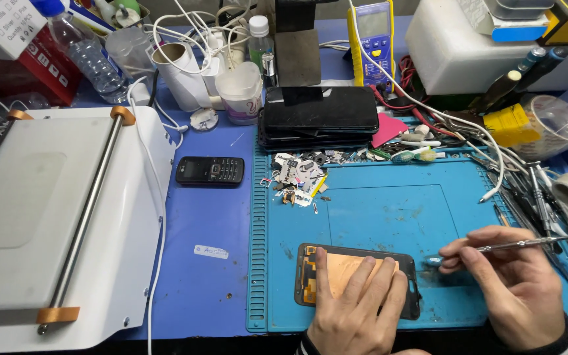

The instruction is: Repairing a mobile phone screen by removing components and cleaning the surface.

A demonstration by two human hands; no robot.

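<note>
An opened smartphone (310, 273) lies back-up on the blue work mat (389, 210), its copper-coloured inner plate showing. My left hand (356, 309) rests flat on it, fingers spread across the plate, pressing it down. My right hand (514, 283) sits just right of the phone and pinches a thin metal tool (527, 245), its tip pointing left near the phone's right end.
A white machine with a metal roller (67, 217) fills the left side. A small black keypad phone (210, 170), a stack of black phones (317, 115), loose small parts (300, 177), a yellow multimeter (373, 36), tweezers and tools (534, 190) at right, cups, bottles and cables behind.
</note>
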